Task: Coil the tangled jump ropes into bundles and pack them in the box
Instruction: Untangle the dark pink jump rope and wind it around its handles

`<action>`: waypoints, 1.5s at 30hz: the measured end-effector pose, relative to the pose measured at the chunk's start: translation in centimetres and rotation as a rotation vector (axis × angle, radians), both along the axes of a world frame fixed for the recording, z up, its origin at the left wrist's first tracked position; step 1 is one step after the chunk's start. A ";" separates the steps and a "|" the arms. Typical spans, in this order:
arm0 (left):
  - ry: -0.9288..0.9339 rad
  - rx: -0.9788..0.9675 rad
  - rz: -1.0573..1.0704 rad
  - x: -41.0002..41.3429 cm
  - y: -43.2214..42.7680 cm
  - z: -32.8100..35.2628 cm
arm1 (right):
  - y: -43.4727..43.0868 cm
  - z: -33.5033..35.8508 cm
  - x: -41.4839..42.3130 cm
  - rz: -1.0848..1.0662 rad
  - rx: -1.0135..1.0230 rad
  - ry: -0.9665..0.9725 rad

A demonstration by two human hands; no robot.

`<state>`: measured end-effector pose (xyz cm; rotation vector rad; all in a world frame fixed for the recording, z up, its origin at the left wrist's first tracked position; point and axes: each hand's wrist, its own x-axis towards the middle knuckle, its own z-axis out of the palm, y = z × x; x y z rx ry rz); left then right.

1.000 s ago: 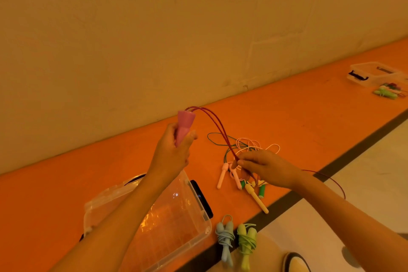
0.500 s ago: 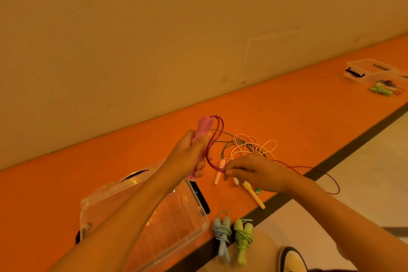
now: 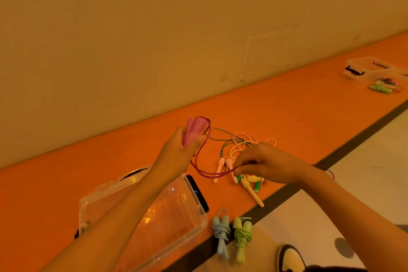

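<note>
My left hand (image 3: 178,153) grips the two pink handles (image 3: 194,130) of a jump rope, held upright above the orange floor. Its dark red cord (image 3: 199,164) loops down from the handle tops and across to my right hand (image 3: 262,164), which pinches the cord strands. Under my right hand lies a tangle of ropes (image 3: 240,146) with light pink, green and yellow handles. The clear plastic box (image 3: 194,225) stands open below my left forearm. A coiled blue rope bundle (image 3: 220,233) and a coiled light green bundle (image 3: 241,235) lie beside the box.
A wall runs along the far side of the orange strip. A second clear box (image 3: 362,69) with more ropes (image 3: 384,86) next to it sits far right. A dark line (image 3: 344,150) borders the pale floor. A shoe (image 3: 290,258) shows at the bottom.
My left hand has lowered and tilted the pink handles. The red cord, stretched straight a second ago, now hangs in a slack loop between my hands. My right hand has stayed over the tangle.
</note>
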<state>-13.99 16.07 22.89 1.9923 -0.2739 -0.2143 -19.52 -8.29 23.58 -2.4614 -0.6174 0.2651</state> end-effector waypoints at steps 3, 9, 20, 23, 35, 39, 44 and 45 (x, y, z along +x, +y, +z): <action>0.195 -0.216 0.035 0.0 0.2 -0.1 | 0.3 -0.1 0.1 0.001 0.011 -0.037; 0.475 -0.439 -0.008 0.1 0.4 0.2 | 0.4 -0.3 0.2 -0.005 0.006 -0.104; 0.382 -0.538 -0.010 -0.4 -0.3 0.8 | 1.0 -0.2 0.4 -0.029 0.014 -0.069; 0.417 -0.643 -0.010 -0.2 0.1 1.1 | 0.8 -0.8 0.3 -0.074 -0.032 -0.002; 0.017 -0.121 0.021 2.2 3.9 1.7 | -3.5 -1.6 1.2 -0.622 -0.353 -0.165; -0.086 0.104 -0.143 1.6 4.6 1.4 | -4.4 -1.4 1.2 -0.748 -0.247 -0.153; -0.169 0.221 -0.224 0.4 4.0 0.9 | -4.4 -1.1 1.4 -0.655 -0.210 -0.122; -0.177 0.189 -0.197 0.5 3.9 1.0 | -4.2 -1.2 1.4 -0.623 -0.222 -0.114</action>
